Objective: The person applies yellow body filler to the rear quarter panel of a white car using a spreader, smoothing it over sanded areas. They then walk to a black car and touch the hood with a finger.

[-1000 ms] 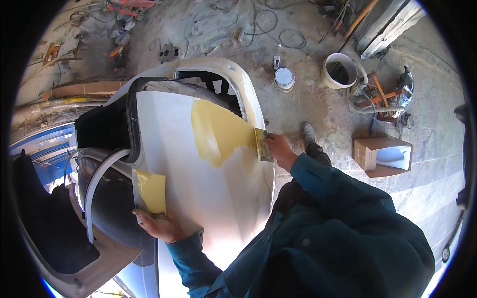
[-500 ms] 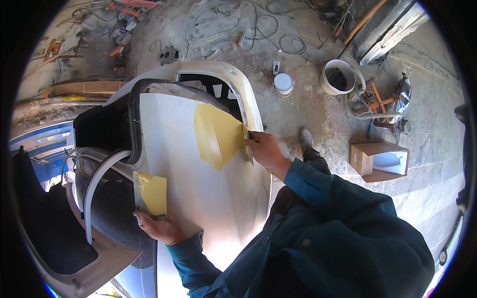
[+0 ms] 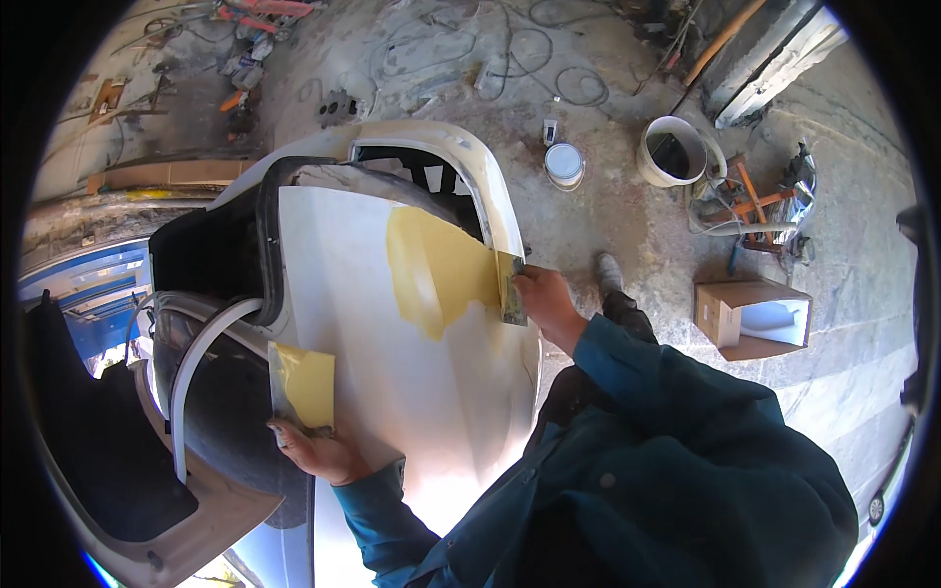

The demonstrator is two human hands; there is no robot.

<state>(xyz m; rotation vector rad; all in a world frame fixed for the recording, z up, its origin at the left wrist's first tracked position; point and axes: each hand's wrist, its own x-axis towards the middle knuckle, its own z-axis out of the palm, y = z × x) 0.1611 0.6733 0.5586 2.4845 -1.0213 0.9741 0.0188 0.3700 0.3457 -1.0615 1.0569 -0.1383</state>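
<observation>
A white car body panel (image 3: 343,284) lies under both hands, with a smooth patch of yellow body filler (image 3: 441,265) on its upper right part. My right hand (image 3: 545,302) is closed on a flat filler spreader (image 3: 512,290), smeared with yellow, at the patch's right end by the panel's edge. Lower left, my left hand (image 3: 319,451) grips a flat plate (image 3: 304,387) coated with yellow filler, above the panel's left side. Its fingers are partly hidden beneath the plate.
A dark opening framed by a pale rim (image 3: 502,201) borders the panel's far end. On the floor stand a lidded can (image 3: 565,163), a white bucket (image 3: 655,172) and an open cardboard box (image 3: 720,323). An open car door (image 3: 211,510) lies to the left. Hoses (image 3: 529,59) trail across the far floor.
My right hand has moved slightly right with the spreader, whose face now shows more broadly. The yellow patch reaches a little farther right. My left hand holds its plate much as before.
</observation>
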